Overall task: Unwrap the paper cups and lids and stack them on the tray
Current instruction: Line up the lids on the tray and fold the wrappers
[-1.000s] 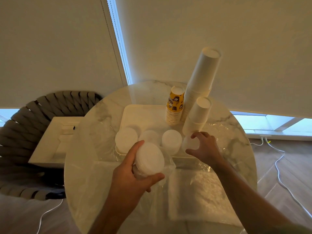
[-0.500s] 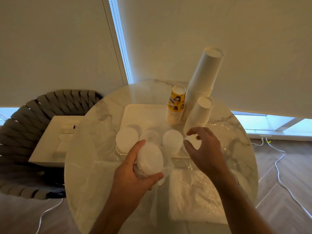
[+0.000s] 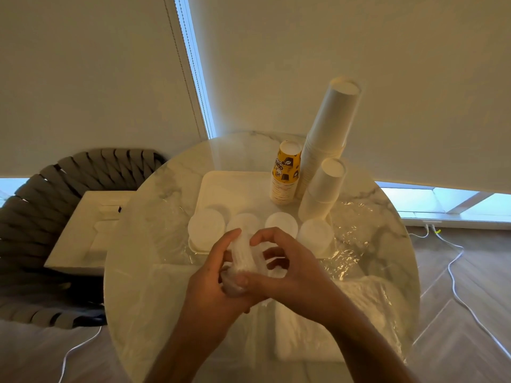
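Note:
My left hand [image 3: 214, 275] grips a stack of white lids in clear wrap [image 3: 243, 254] over the near edge of the white tray [image 3: 235, 183]. My right hand [image 3: 287, 268] curls round the same stack from the right, thumb on its lower end. Several lid stacks [image 3: 206, 226] stand in a row along the tray's front. At the tray's back right stand a tall stack of white cups [image 3: 327, 136], a shorter white stack [image 3: 323, 189] and a yellow printed stack [image 3: 286, 172].
Crumpled clear plastic wrap [image 3: 348, 239] lies on the round marble table [image 3: 143, 258] to the right. A flat white packet [image 3: 331, 322] lies near me. A woven chair [image 3: 36, 205] with a white tray [image 3: 83, 230] on it stands left. Cables run over the floor.
My right hand left the rightmost lid stack on the tray and came back to the wrapped stack in my left hand. My left hand turned that stack on edge.

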Available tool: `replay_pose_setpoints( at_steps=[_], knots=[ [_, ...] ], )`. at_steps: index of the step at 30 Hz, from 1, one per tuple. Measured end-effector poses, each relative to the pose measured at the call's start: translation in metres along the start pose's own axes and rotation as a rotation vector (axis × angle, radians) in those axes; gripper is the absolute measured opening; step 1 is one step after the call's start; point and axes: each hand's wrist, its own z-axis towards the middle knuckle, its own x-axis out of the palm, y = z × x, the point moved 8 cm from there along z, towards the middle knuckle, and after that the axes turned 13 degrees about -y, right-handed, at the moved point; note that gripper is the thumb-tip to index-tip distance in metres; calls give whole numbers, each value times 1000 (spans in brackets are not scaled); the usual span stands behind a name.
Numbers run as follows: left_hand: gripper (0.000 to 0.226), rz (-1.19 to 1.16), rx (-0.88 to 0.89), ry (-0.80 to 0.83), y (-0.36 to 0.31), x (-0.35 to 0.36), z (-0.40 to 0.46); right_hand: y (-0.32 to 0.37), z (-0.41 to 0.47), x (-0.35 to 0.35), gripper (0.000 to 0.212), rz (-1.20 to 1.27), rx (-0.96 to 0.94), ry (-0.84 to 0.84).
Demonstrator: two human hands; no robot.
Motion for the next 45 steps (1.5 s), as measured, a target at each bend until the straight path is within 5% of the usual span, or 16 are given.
replay_pose_setpoints(
  at_steps=[21,26,29,33,38,45],
  knots=[
    [88,19,20,11,-2,1,-2,-15,13,-21,35,469,160,28],
    [86,8,24,-4,-2,-1,-3,-19,24,-42,48,493,163,-64],
    [88,-7,9,-18,1,-4,-3,-47,41,-73,54,290,155,-267],
    [88,-24,3,-27,3,-5,-5,-100,65,-104,57,-322,125,-456],
    [88,-34,0,-22,3,-4,-7,-145,87,-99,64,-635,135,-342],
    [88,-35,8,-24,2,-6,-7,-153,92,-84,68,-717,99,-277]
  ],
)
